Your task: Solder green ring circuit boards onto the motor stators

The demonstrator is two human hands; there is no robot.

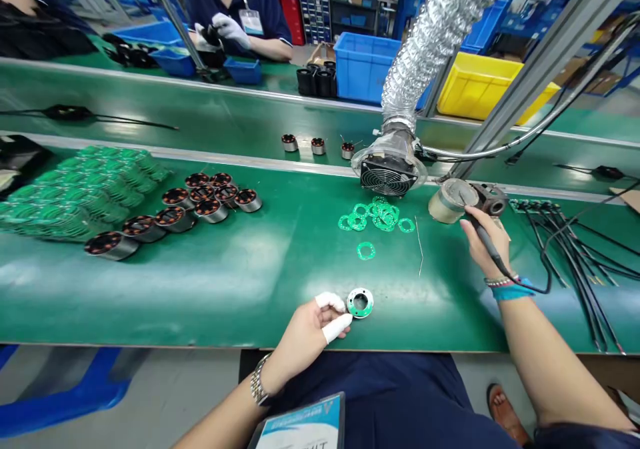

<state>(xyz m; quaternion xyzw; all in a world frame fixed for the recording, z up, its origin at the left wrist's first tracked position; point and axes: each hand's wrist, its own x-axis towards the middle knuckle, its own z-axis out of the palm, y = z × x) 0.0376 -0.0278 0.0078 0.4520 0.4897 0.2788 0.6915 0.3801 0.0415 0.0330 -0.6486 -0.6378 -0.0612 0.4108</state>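
My left hand point(324, 324), with white covers on two fingers, pinches the side of a motor stator point(367, 308) at the front of the green bench. A green ring-shaped circuit board point(356, 312) sits on top of that stator. In my right hand point(487, 241) is a soldering iron point(490, 246), its cord trailing to the right. Its tip reaches the top of a round pale pot point(453, 201). One ring board point(365, 250) lies by itself beyond the stator, and a loose heap of ring boards point(383, 214) lies behind it. A thin bent wire point(419, 246) rests beside them.
Several copper-wound stators point(175, 220) and stacked green boards point(75, 189) occupy the left. A fan point(387, 177) on a foil duct point(425, 42) hangs low behind the ring boards. Black cables point(575, 256) lie at right. Across the bench, a co-worker's gloved hands point(230, 30) hold a black part.
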